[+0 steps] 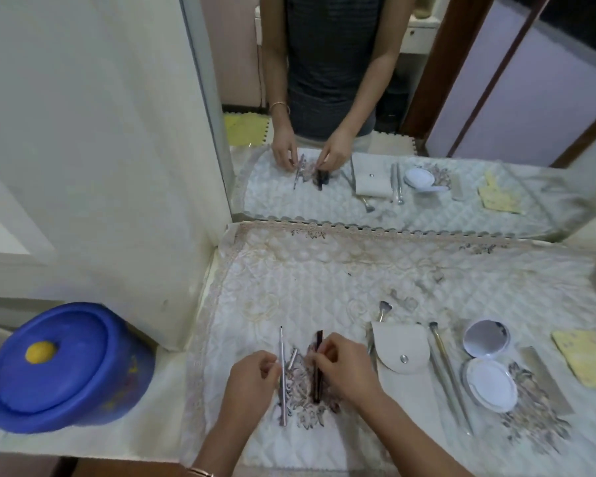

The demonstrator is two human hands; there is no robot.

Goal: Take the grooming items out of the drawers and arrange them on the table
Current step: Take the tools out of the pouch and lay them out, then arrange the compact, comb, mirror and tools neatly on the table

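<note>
Quilted white cloth (324, 280) with a lace edge and faded flower prints covers the desk (210, 270), and a wall mirror (393, 98) stands behind it. The left hand (252, 376) pinches a long thin silver pick (283, 383) near its middle, the pick lying on the cloth. The right hand (344, 366) has its fingertips closed on a slim dark stick (316, 370) just beside the pick. A short silver piece (293, 358) lies between them.

To the right lies a pale leather-like pouch (403, 363), its rounded flap snapped shut; what it holds cannot be told. A small fan brush (384, 308) with a metal handle lies at its upper left edge. Two long metal rods (444, 370) lie side by side right of the pouch. Next comes a round white compact (491, 385), lying open with its mirrored half (486, 339) facing up, then a flat grey comb (544, 380) and a yellow card (589, 359).

At far left stands a round blue plastic tub (62, 370), lidded, with a yellow knob.
</note>
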